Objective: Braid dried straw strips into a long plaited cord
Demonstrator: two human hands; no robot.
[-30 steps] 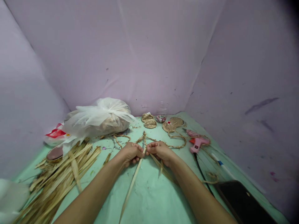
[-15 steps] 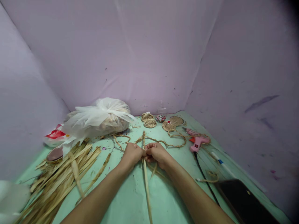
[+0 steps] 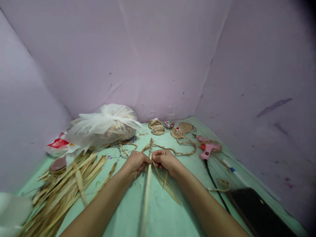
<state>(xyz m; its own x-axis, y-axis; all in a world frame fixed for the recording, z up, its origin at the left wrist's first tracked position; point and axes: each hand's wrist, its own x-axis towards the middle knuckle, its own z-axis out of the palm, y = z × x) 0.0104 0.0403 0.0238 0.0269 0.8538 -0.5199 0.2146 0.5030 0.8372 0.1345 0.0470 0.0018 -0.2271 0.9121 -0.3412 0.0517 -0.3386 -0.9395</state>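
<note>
Both hands meet over the middle of the green table. My left hand (image 3: 137,163) is closed, pinching a long pale dried-leaf strip (image 3: 146,197) that runs toward me. My right hand (image 3: 166,161) is closed too, its fingertips gripping other leaf strips (image 3: 170,191) that trail below it. From between the fingertips a short braid (image 3: 151,144) points away from me. Behind the hands a longer braided cord (image 3: 184,153) curves across the table to a flat woven sole-shaped piece (image 3: 178,132) with a red bead.
Loose dried leaves (image 3: 61,194) lie at left, below a white plastic bag (image 3: 106,126). A pink glue gun (image 3: 208,149) with a black cable and a dark phone (image 3: 259,212) are at right. Small woven slippers (image 3: 156,127) and a bead container (image 3: 169,124) stand near the back wall.
The long pale strip's near end has swung left. My hands have drawn slightly apart, and the strips under my right hand now hang more spread out toward the right.
</note>
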